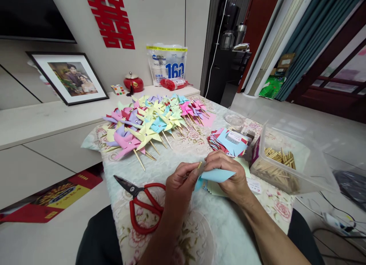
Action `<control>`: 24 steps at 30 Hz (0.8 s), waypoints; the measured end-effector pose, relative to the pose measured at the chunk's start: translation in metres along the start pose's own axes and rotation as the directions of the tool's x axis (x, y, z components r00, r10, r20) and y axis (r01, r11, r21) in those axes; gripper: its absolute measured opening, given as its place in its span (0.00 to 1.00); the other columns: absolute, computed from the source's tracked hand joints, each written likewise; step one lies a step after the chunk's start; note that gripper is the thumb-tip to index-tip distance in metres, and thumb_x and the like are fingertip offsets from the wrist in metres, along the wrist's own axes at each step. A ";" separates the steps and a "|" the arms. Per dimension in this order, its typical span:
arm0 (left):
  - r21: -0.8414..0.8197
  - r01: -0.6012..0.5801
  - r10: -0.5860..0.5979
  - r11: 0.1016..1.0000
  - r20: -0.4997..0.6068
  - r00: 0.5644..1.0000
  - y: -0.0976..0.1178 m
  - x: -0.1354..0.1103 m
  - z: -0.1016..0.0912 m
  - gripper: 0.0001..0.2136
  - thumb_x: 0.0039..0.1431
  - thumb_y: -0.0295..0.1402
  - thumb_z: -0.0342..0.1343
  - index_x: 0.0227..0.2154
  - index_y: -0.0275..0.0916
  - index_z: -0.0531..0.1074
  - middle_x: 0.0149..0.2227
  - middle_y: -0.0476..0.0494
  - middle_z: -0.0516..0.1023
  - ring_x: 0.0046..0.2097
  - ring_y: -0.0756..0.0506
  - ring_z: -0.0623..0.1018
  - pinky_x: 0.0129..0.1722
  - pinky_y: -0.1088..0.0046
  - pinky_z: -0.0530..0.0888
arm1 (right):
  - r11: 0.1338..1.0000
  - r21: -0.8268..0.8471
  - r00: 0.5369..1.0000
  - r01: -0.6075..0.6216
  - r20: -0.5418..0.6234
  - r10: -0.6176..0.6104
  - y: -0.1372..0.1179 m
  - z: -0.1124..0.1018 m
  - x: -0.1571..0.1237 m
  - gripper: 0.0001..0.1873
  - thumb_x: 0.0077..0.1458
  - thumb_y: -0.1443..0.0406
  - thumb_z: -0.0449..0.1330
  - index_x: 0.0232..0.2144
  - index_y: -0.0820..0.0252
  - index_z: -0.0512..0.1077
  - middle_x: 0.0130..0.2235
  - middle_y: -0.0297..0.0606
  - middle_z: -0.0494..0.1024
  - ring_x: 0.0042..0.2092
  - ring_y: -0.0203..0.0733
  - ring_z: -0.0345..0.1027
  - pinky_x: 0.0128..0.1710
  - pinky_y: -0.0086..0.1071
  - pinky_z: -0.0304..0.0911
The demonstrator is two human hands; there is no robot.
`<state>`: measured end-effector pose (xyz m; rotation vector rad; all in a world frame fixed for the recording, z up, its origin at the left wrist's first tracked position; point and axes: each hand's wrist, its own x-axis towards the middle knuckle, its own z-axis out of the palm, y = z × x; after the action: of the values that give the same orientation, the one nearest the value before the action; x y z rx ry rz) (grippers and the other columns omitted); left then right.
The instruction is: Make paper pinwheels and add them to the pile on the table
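My left hand is closed around a short wooden stick, whose end pokes out between the fingertips. In my right hand is a light blue paper pinwheel, with one folded blade sticking out past the fingers. Both hands meet over the front middle of the table, and the fingers hide where stick and paper come together. Left of my left hand lie red-handled scissors, blades pointing away to the left. Beyond my right hand is a pile of coloured paper sheets with a small white box on it.
Many finished pinwheels on sticks cover the far left of the flowered tablecloth. To the right, a clear plastic bin holds wooden sticks. A low cabinet behind bears a framed photo, a red jar and packages.
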<state>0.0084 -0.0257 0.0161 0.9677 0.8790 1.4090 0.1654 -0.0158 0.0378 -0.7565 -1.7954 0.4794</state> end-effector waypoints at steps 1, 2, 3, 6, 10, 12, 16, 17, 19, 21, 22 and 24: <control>0.010 -0.011 0.011 1.000 0.008 1.000 0.000 0.000 0.000 0.06 0.52 0.34 0.67 0.33 0.42 0.84 0.32 0.47 0.77 0.34 0.48 0.73 0.33 0.74 0.69 | 1.000 -0.005 1.000 0.002 -0.004 -0.002 0.000 0.000 0.000 0.08 0.63 0.67 0.59 0.36 0.52 0.79 0.34 0.40 0.77 0.39 0.45 0.72 0.41 0.40 0.67; 0.018 -0.022 0.022 1.000 0.015 1.000 0.000 -0.001 0.000 0.06 0.52 0.34 0.67 0.33 0.42 0.84 0.32 0.47 0.77 0.34 0.48 0.73 0.34 0.74 0.69 | 1.000 -0.009 1.000 0.002 -0.007 -0.002 0.000 0.000 -0.001 0.08 0.62 0.68 0.59 0.36 0.52 0.79 0.34 0.40 0.78 0.39 0.45 0.72 0.41 0.39 0.67; 0.025 -0.034 0.033 0.999 0.021 0.999 0.000 -0.001 -0.001 0.06 0.52 0.35 0.67 0.33 0.42 0.84 0.32 0.46 0.77 0.34 0.47 0.74 0.34 0.73 0.70 | 1.000 -0.010 1.000 0.002 -0.010 -0.002 0.001 0.000 -0.001 0.08 0.62 0.67 0.59 0.36 0.52 0.79 0.33 0.39 0.78 0.38 0.45 0.72 0.41 0.40 0.67; 0.032 -0.063 0.062 0.997 0.042 0.997 0.000 -0.001 -0.001 0.06 0.52 0.35 0.67 0.33 0.42 0.84 0.33 0.45 0.78 0.35 0.47 0.75 0.35 0.73 0.71 | 1.000 -0.020 1.000 -0.002 -0.015 0.002 0.001 0.000 -0.001 0.07 0.62 0.66 0.60 0.35 0.53 0.78 0.33 0.40 0.78 0.38 0.45 0.72 0.40 0.40 0.68; 0.029 -0.117 0.115 0.993 0.050 0.992 0.000 -0.001 0.001 0.05 0.53 0.34 0.67 0.33 0.41 0.84 0.33 0.45 0.79 0.36 0.46 0.76 0.36 0.73 0.72 | 0.998 -0.055 1.000 -0.006 -0.027 0.005 0.002 -0.001 -0.002 0.08 0.63 0.66 0.59 0.35 0.53 0.78 0.33 0.40 0.77 0.38 0.45 0.72 0.40 0.39 0.68; 0.035 -0.148 0.147 0.988 0.043 0.988 0.000 -0.002 0.002 0.04 0.54 0.33 0.66 0.33 0.41 0.84 0.33 0.45 0.79 0.36 0.47 0.77 0.37 0.73 0.72 | 0.998 -0.062 0.999 0.016 -0.027 -0.017 0.003 -0.001 -0.002 0.08 0.62 0.68 0.58 0.35 0.54 0.77 0.33 0.40 0.77 0.38 0.45 0.71 0.40 0.39 0.67; 0.052 -0.206 0.202 0.977 0.069 0.977 -0.002 -0.004 0.002 0.05 0.56 0.30 0.64 0.35 0.43 0.83 0.34 0.47 0.78 0.37 0.48 0.77 0.37 0.75 0.72 | 0.997 -0.052 0.998 0.059 -0.019 -0.060 0.004 0.000 -0.003 0.09 0.60 0.73 0.58 0.36 0.55 0.76 0.34 0.38 0.76 0.38 0.44 0.71 0.40 0.38 0.66; 0.060 -0.219 0.214 0.974 0.082 0.973 -0.004 -0.004 0.001 0.05 0.57 0.29 0.64 0.35 0.44 0.83 0.34 0.47 0.78 0.37 0.49 0.77 0.36 0.76 0.72 | 0.997 -0.051 0.998 0.057 -0.015 -0.058 0.004 0.000 -0.003 0.10 0.59 0.73 0.58 0.36 0.55 0.76 0.34 0.38 0.75 0.38 0.43 0.71 0.40 0.38 0.66; 0.073 -0.243 0.235 0.967 0.100 0.967 -0.006 -0.003 -0.001 0.06 0.58 0.29 0.63 0.36 0.44 0.83 0.34 0.48 0.78 0.37 0.49 0.77 0.36 0.76 0.72 | 0.997 -0.049 0.998 0.057 -0.009 -0.058 0.003 0.000 -0.002 0.10 0.58 0.75 0.58 0.35 0.56 0.76 0.34 0.38 0.75 0.38 0.43 0.70 0.40 0.38 0.66; 0.073 -0.253 0.245 0.965 0.104 0.964 -0.008 -0.003 -0.003 0.07 0.58 0.28 0.63 0.37 0.45 0.83 0.35 0.48 0.78 0.37 0.50 0.77 0.36 0.77 0.72 | 0.997 -0.047 0.998 0.066 -0.008 -0.066 0.003 0.000 -0.001 0.11 0.58 0.76 0.58 0.35 0.56 0.76 0.34 0.38 0.75 0.38 0.43 0.70 0.40 0.38 0.66; 0.072 -0.253 0.245 0.965 0.102 0.964 -0.009 -0.002 -0.003 0.07 0.58 0.28 0.63 0.37 0.45 0.83 0.35 0.48 0.78 0.37 0.49 0.77 0.36 0.76 0.72 | 0.996 -0.047 0.997 0.071 -0.008 -0.071 0.003 0.000 -0.001 0.11 0.57 0.76 0.58 0.35 0.56 0.76 0.34 0.38 0.75 0.38 0.43 0.70 0.40 0.37 0.66; 0.071 -0.251 0.243 0.965 0.099 0.965 -0.010 -0.002 -0.003 0.07 0.58 0.28 0.63 0.37 0.45 0.83 0.35 0.47 0.78 0.37 0.49 0.77 0.36 0.76 0.72 | 0.996 -0.046 0.997 0.072 -0.007 -0.072 0.003 0.001 0.000 0.12 0.57 0.77 0.58 0.36 0.56 0.76 0.34 0.38 0.75 0.38 0.43 0.70 0.40 0.38 0.66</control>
<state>0.0093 -0.0266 0.0059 1.2282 0.7745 1.5353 0.1657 -0.0138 0.0357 -0.7219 -1.8239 0.3876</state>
